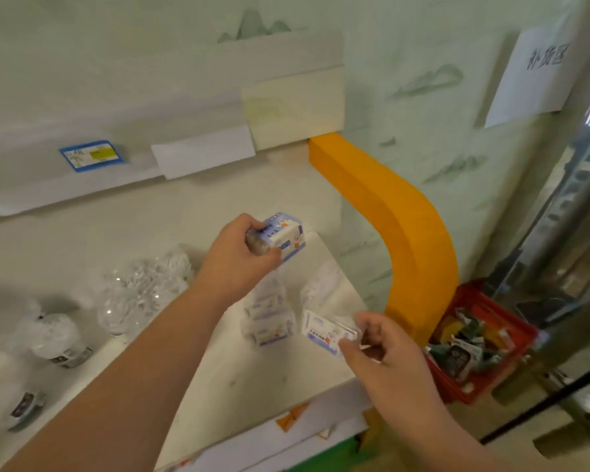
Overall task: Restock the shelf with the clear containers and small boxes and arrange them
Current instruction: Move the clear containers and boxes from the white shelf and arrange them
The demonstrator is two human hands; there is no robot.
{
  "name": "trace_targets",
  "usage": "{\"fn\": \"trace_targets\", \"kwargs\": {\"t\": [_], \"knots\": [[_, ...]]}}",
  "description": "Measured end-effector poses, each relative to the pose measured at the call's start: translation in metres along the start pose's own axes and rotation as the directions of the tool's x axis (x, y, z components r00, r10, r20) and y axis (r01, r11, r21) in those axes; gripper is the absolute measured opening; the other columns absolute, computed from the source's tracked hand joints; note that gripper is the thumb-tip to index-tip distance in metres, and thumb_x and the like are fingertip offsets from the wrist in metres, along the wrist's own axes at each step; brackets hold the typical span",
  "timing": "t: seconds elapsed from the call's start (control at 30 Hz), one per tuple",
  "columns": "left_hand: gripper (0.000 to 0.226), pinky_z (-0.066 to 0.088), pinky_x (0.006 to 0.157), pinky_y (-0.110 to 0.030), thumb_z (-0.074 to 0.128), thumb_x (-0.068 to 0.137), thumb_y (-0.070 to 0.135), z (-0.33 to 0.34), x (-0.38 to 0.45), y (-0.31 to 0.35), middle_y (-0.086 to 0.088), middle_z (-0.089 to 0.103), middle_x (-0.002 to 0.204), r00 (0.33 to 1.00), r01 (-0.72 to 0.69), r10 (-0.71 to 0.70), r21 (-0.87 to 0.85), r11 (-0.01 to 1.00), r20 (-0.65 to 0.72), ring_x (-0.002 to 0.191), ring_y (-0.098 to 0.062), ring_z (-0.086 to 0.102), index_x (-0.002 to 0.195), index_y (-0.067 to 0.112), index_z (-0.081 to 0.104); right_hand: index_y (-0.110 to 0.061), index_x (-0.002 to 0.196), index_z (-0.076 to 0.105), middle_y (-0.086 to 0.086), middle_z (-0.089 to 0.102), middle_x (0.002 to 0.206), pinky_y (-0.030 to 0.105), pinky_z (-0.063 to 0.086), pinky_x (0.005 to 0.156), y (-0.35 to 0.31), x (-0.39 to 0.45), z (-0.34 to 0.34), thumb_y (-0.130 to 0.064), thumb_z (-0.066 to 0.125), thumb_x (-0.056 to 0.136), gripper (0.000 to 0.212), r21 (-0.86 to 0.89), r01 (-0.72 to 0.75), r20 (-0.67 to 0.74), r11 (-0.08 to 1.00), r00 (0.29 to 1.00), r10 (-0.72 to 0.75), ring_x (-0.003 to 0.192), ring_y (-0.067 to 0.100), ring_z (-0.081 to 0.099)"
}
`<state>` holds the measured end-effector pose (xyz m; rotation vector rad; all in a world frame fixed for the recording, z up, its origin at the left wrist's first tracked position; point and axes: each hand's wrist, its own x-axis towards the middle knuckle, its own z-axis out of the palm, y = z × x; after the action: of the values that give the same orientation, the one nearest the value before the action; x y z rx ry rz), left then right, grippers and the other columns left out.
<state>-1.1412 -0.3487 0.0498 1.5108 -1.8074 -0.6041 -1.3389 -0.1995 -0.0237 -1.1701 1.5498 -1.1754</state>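
While clear plastic containers (140,294) already stand at lower left on the white shelf (239,376), my left hand (234,258) grips a small blue-and-white box (285,236) at centre, my right hand (385,356) pinches another small box (327,332); both remain unplaced.

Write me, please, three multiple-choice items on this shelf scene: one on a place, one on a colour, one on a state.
1. Where is the red basket?
A. on the upper shelf
B. low, right of the shelf
C. in the left hand

2. What colour is the curved trim at the shelf's right end?
A. orange
B. black
C. purple

3. What is the left hand doing?
A. lying flat on the shelf
B. hanging idle
C. holding a small blue-and-white box

Answers: 1 B, it sits below the shelf's right end; 2 A, the band is plainly orange; 3 C, the fingers curl round the box.
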Motion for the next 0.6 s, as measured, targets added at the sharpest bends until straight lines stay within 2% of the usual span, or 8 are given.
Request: {"fn": "trace_targets", "kwargs": {"t": [0.07,0.2,0.3,0.4,0.5,0.6], "knots": [[0.033,0.039,0.061,-0.018,0.073,0.076,0.024,0.011,0.023,0.002,0.003,0.06,0.099,0.999,-0.028,0.026,0.062,0.998,0.028,0.076,-0.005,0.056,0.104,0.028,0.058,-0.022,0.092,0.058,-0.01,0.069,0.094,0.033,0.055,0.068,0.002,0.004,-0.002,-0.02,0.071,0.087,0.014,0.004,-0.004,0.014,1.0,1.0,0.004,0.092,0.006,0.065],[0.037,0.036,0.07,-0.026,0.07,0.077,0.027,0.038,0.066,0.003,0.0,0.058,0.105,0.993,-0.077,0.054,0.227,0.971,0.105,0.086,-0.016,0.053,0.112,0.022,0.06,-0.03,0.095,0.059,-0.017,0.069,0.098,0.034,0.059,0.073,0.008,0.009,-0.002,-0.025,0.073,0.086,0.017,0.008,-0.048,-0.01,0.999,0.999,0.048,0.097,0.008,0.066],[0.037,0.042,0.076,-0.03,0.068,0.078,0.027,0.056,0.088,0.0,-0.007,0.059,0.111,0.984,-0.104,0.052,0.312,0.944,0.17,0.096,-0.026,0.057,0.113,0.017,0.06,-0.032,0.098,0.062,-0.012,0.071,0.099,0.032,0.059,0.069,0.014,0.013,0.001,-0.025,0.076,0.082,0.022,0.006,-0.072,-0.057,0.997,0.996,0.072,0.095,0.013,0.068],[0.041,0.043,0.082,-0.032,0.071,0.076,0.033,0.068,0.101,-0.011,-0.009,0.058,0.11,0.971,-0.147,0.06,0.382,0.912,0.23,0.101,-0.028,0.056,0.112,0.016,0.059,-0.03,0.098,0.064,-0.012,0.071,0.099,0.024,0.055,0.063,0.017,0.018,0.003,-0.023,0.077,0.082,0.021,0.01,-0.098,-0.066,0.995,0.993,0.099,0.094,0.012,0.068],[0.043,0.047,0.084,-0.035,0.07,0.074,0.038,0.074,0.108,-0.019,-0.007,0.058,0.108,0.958,-0.175,0.057,0.413,0.894,0.283,0.1,-0.027,0.056,0.11,0.018,0.058,-0.032,0.097,0.064,-0.012,0.072,0.099,0.028,0.057,0.067,0.018,0.021,0.008,-0.024,0.077,0.082,0.021,0.011,-0.107,-0.078,0.994,0.991,0.108,0.093,0.011,0.068],[0.042,0.046,0.081,-0.035,0.068,0.076,0.038,0.075,0.113,-0.021,-0.004,0.056,0.106,0.95,-0.195,0.054,0.448,0.873,0.308,0.097,-0.025,0.055,0.111,0.018,0.056,-0.034,0.097,0.065,-0.015,0.072,0.099,0.032,0.059,0.073,0.018,0.023,0.01,-0.026,0.076,0.081,0.021,-0.021,-0.098,-0.1,0.995,0.99,0.096,0.091,0.007,0.068]]}}
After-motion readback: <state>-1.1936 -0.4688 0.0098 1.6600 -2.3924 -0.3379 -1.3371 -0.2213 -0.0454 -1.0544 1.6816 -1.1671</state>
